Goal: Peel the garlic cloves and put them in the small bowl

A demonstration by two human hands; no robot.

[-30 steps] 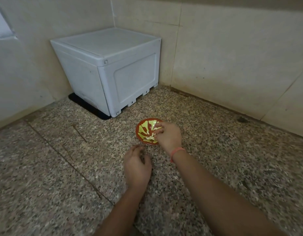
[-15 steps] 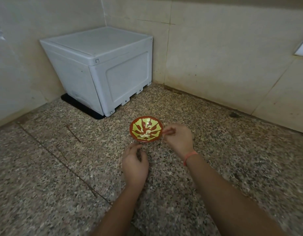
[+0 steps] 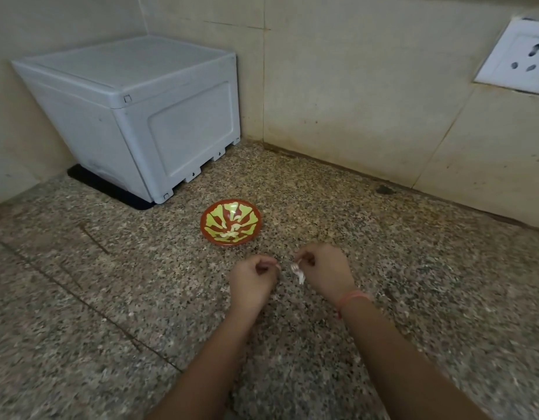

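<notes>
The small bowl (image 3: 231, 222), red with a yellow-green pattern, stands on the speckled stone counter and holds a few pale peeled cloves (image 3: 231, 234). My right hand (image 3: 325, 272) hovers just in front of the bowl to its right and pinches a white garlic clove with papery skin (image 3: 298, 271) between thumb and fingertips. To its left, close by, my left hand (image 3: 252, 280) has its fingers curled with the thumb against the forefinger. I see nothing in the left hand; its palm side is hidden.
A white plastic box (image 3: 134, 116) sits on a black mat in the back left corner. Tiled walls close off the back and left, and a wall socket (image 3: 519, 59) is at the upper right. The granite counter (image 3: 110, 313) spreads around the hands.
My right hand has drawn back from the bowl toward me and now pinches a white clove. The left hand has lifted off the counter and curled. The view has shifted to the right.
</notes>
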